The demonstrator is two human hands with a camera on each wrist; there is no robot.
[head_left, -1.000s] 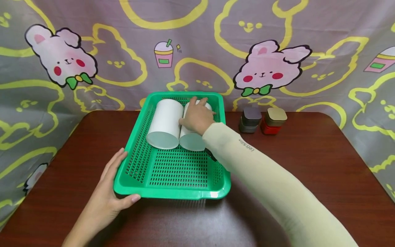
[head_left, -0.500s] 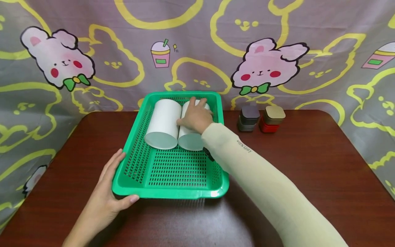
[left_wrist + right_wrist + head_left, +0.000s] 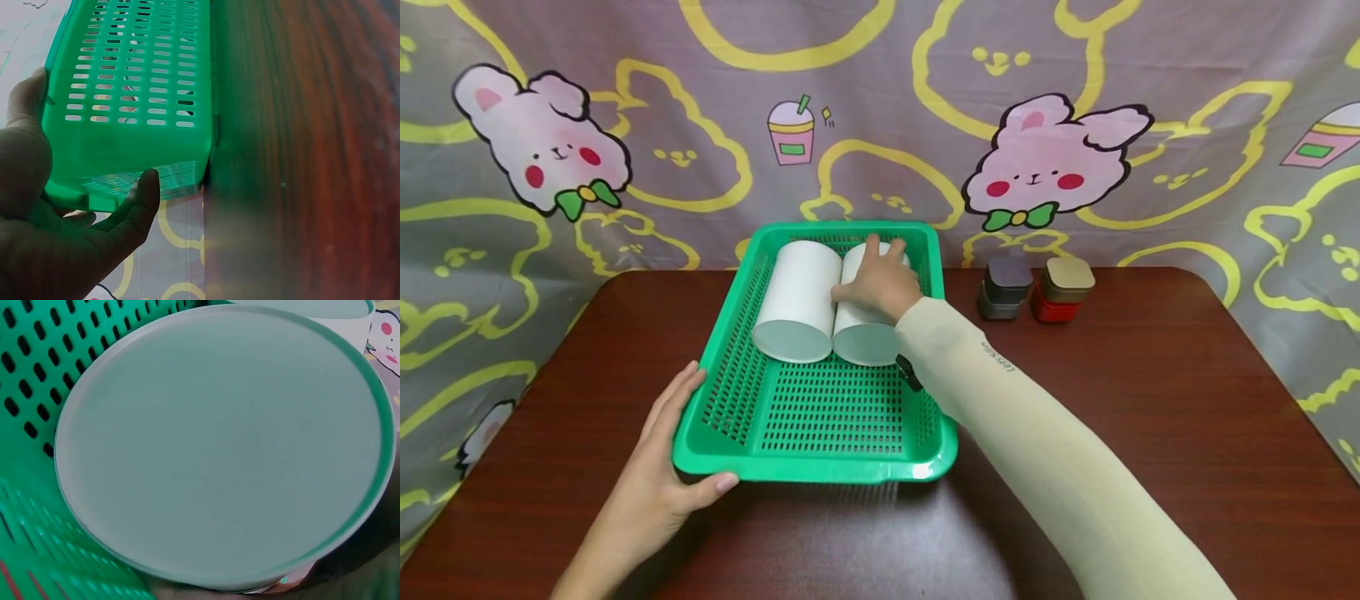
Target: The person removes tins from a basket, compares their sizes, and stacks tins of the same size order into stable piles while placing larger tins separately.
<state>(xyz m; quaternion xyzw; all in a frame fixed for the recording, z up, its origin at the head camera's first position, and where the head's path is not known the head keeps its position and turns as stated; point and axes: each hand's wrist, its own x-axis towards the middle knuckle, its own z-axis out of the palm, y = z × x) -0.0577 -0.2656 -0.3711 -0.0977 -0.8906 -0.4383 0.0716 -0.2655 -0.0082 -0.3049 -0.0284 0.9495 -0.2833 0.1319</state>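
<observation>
A green perforated plastic basket (image 3: 812, 472) stands on the table, tilted in the left wrist view by the camera's angle. My left hand (image 3: 658, 475) grips its near left corner, thumb over the front rim and fingers along the outer side (image 3: 134, 144). Inside, two white cylinders lie side by side at the far end. My right hand (image 3: 880, 285) grasps the right white cylinder (image 3: 865, 343) from above, fingers spread across its top and thumb in between the two. Its flat end (image 3: 225, 450) fills the right wrist view. The left white cylinder (image 3: 801, 279) is not held.
Behind and right of the basket, a dark grey tin (image 3: 1009, 277) sits on a lighter grey one, beside a gold tin (image 3: 1069, 277) on a red tin (image 3: 1056, 310). A patterned cloth (image 3: 872, 108) hangs behind the brown table (image 3: 1150, 375).
Both hands keep their places on the basket and the right cylinder. The head view has shifted slightly; the right wrist and forearm have turned a little.
</observation>
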